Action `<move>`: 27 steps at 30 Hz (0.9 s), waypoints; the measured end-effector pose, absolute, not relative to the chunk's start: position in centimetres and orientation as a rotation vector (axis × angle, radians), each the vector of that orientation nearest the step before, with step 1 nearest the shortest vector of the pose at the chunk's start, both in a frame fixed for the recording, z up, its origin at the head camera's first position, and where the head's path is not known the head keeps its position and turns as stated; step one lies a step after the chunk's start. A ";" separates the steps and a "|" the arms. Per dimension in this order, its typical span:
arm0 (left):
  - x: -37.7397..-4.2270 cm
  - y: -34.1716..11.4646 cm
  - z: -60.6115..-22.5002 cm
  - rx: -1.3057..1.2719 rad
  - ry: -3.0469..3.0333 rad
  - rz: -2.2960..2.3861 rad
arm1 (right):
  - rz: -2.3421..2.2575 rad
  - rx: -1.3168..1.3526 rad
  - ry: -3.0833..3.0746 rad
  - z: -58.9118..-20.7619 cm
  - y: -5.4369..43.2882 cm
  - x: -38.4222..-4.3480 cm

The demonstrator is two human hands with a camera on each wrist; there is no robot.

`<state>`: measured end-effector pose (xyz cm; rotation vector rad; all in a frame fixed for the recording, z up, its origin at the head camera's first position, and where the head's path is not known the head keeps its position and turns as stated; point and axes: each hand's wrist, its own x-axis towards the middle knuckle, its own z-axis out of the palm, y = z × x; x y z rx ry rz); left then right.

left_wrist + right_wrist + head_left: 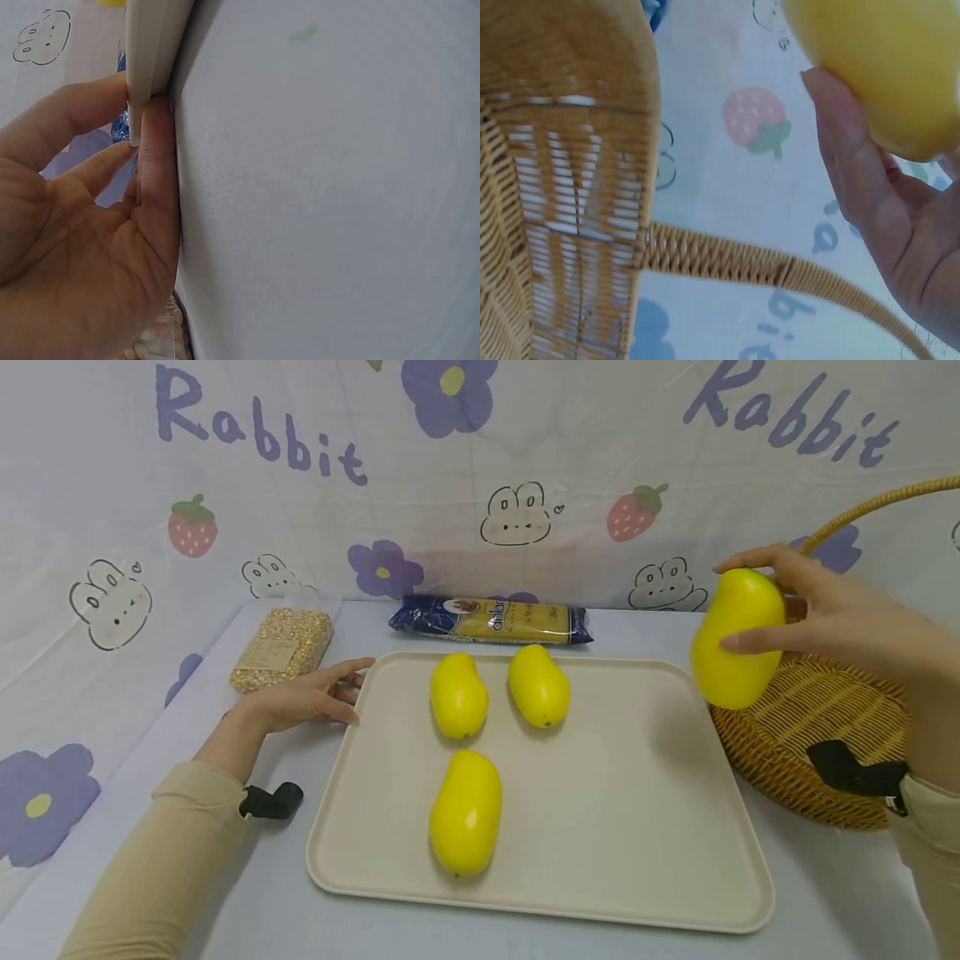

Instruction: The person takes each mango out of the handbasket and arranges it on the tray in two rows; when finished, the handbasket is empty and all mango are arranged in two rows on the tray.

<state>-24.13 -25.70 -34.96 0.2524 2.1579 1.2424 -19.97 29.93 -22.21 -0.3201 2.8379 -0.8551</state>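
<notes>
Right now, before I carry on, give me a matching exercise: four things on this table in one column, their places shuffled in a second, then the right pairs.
Things:
1. held mango
2. pasta packet
3. bag of grain
4. left hand

Places:
A. behind the tray's far edge
B. at the tray's left rim
C. in the right hand, above the wicker basket's near rim
D. at the table's far left, beside the backdrop

The tray carries three more mangoes.

Pairs: 1-C, 2-A, 3-D, 4-B
</notes>
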 end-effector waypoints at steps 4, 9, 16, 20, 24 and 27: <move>-24.1 -25.7 -35.0 0.255 2.157 1.243 | -0.922 -0.377 2.758 -22.5 28.9 -19.7; -24.1 -25.7 -35.0 0.260 2.153 1.247 | -0.947 -0.409 2.703 -22.8 27.8 -19.4; -24.0 -25.7 -35.0 0.266 2.148 1.255 | -0.962 -0.445 2.663 -23.2 26.4 -19.1; -24.0 -25.7 -35.0 0.266 2.146 1.258 | -0.984 -0.480 2.623 -23.5 25.7 -19.0; -24.0 -25.7 -35.0 0.264 2.145 1.259 | -0.984 -0.510 2.589 -23.9 25.0 -19.0; -24.0 -25.7 -34.9 0.270 2.139 1.263 | -0.970 -0.511 2.562 -24.2 24.5 -19.0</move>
